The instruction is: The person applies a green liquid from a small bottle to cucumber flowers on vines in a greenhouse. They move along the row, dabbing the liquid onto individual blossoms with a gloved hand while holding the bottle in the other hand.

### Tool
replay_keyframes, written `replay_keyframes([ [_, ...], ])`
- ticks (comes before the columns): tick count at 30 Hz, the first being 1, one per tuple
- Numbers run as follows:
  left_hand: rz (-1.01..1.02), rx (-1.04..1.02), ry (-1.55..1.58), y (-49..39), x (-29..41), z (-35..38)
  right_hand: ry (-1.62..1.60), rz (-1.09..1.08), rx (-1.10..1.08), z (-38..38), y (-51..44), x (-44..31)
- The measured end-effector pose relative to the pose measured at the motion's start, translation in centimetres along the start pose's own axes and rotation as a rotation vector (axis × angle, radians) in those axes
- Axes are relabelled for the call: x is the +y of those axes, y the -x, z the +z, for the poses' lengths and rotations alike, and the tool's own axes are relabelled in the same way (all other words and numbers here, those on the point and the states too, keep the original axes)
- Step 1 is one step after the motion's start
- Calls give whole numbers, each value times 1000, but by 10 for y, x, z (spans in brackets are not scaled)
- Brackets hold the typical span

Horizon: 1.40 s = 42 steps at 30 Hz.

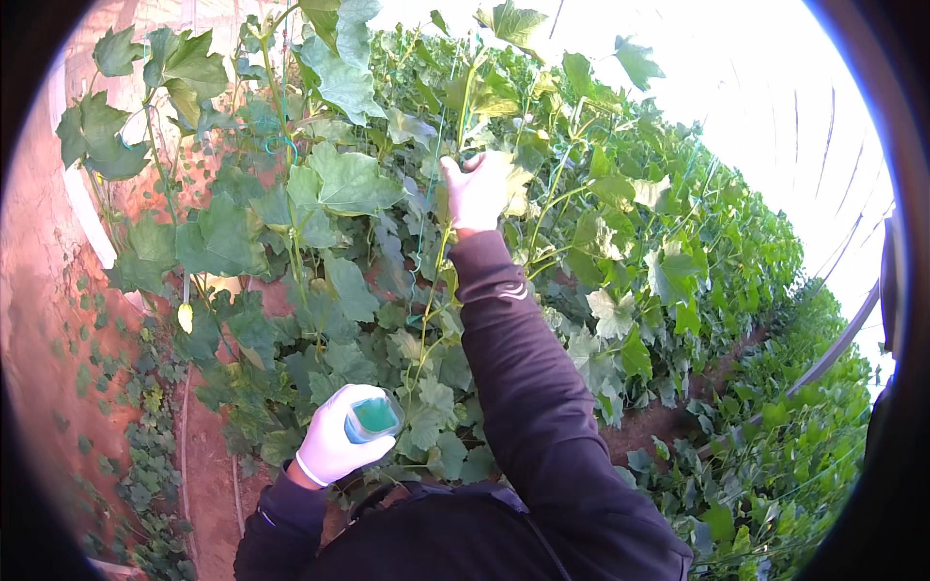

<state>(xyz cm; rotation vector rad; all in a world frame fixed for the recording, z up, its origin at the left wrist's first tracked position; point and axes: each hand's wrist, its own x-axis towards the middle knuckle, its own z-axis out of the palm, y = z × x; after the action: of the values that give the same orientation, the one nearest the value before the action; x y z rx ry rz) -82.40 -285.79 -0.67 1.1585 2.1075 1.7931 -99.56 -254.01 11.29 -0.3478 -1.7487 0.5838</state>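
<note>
My left hand [338, 439], in a white glove, holds a small clear plastic cup [392, 420] low in front of my body. Blue-green liquid [375, 415] shows inside the cup. My right hand [479, 192], also gloved, reaches up and forward to a climbing vine stem [468, 102] with broad lobed leaves. Its thumb and curled fingers lie against that stem. The back of the hand hides whether they grip it or something small beside it. Below the wrist the lower stem [434, 279] runs down into the foliage.
Green support strings [429, 196] hang among the vines. A pale yellow flower bud [185, 317] droops at left, before an earthen wall [43, 269]. Thin hoses [185, 450] lie along the soil. Dense vine rows [697, 254] fill the right, under a bright greenhouse cover [755, 87].
</note>
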Motion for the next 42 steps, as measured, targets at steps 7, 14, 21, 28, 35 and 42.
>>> replay_keyframes([
  [7,133,-55,-2,-50,28,-5,52,-7,-24,25,-29,30],
  [14,145,-28,372,-125,61,-10,-810,440,-96,-5,-11,33],
  [21,366,-10,277,-202,97,-22,-551,156,-291,-72,17,13],
  [28,360,-20,186,-247,104,-35,-550,117,-448,-129,17,-7],
  [35,274,16,237,-228,74,-18,-557,130,-392,-138,21,-16],
  [42,242,39,248,-218,74,-16,-584,47,-620,-159,4,-20],
])
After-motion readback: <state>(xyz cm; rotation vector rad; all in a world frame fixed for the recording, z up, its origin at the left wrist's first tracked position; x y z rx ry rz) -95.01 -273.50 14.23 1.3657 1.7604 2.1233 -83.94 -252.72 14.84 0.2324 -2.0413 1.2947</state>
